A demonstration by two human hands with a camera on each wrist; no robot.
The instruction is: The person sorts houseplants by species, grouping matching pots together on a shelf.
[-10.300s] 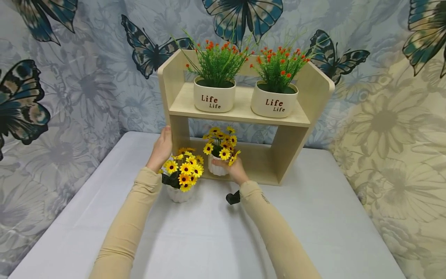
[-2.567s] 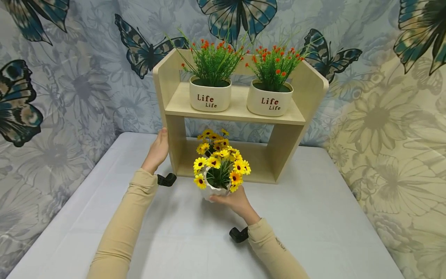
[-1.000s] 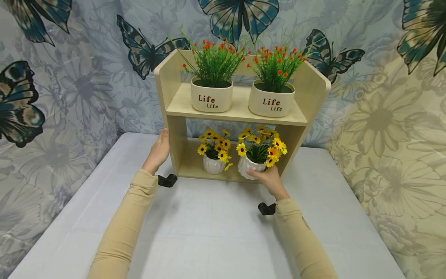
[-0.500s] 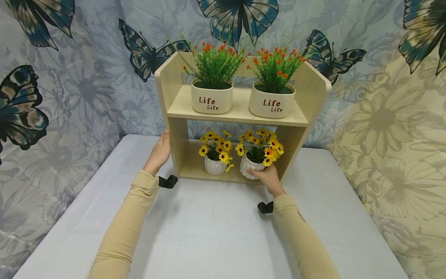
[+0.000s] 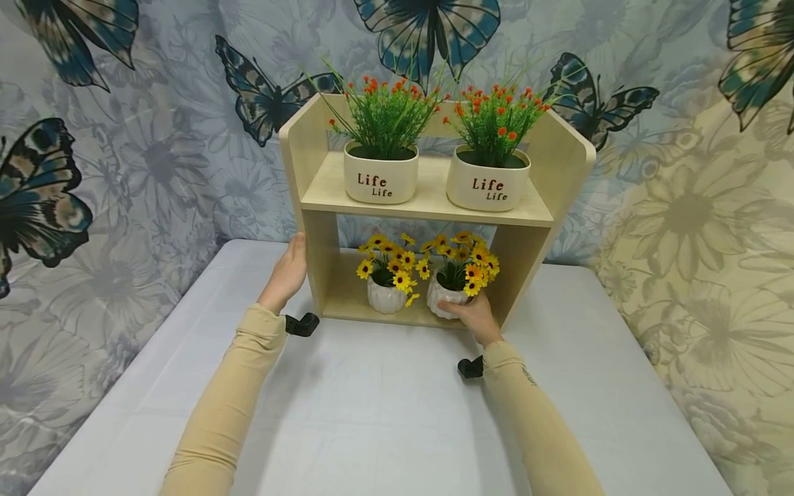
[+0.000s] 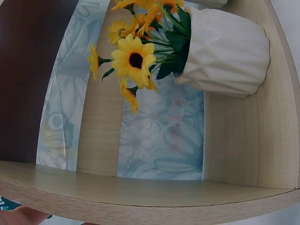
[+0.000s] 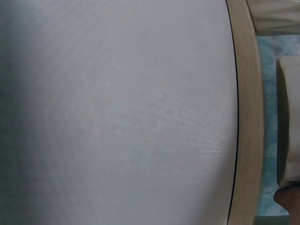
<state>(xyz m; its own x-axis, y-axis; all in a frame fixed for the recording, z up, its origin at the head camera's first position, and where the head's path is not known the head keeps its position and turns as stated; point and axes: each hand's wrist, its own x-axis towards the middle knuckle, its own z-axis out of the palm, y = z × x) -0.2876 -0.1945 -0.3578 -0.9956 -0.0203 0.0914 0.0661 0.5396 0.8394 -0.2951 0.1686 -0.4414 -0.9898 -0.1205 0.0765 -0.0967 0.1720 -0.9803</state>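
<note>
My right hand (image 5: 476, 318) grips a white flowerpot (image 5: 439, 297) with yellow daisies, its thumb across the pot's front. The pot stands upright at the front of the lower level of a light wooden shelf (image 5: 432, 182), right half. Left of it sits a matching daisy pot (image 5: 386, 297), their blossoms nearly meeting. My left hand (image 5: 287, 275) lies with straight fingers against the shelf's outer left side. In the left wrist view, a daisy pot (image 6: 229, 51) shows beyond the side panel (image 6: 140, 197). The right wrist view catches a pot (image 7: 291, 117) and a fingertip (image 7: 288, 199).
Two oval white planters, a left one (image 5: 380, 180) and a right one (image 5: 488, 186), with red-flowered grass and "Life" lettering, stand on the upper level. The shelf stands at the back of a white-covered table (image 5: 384, 413), before a butterfly-patterned backdrop (image 5: 155, 172).
The first daisy pot was placed on the lower level. My right hand then carried the second from the table to its right, and shifted it slightly left lately. My left hand stayed on the shelf.
</note>
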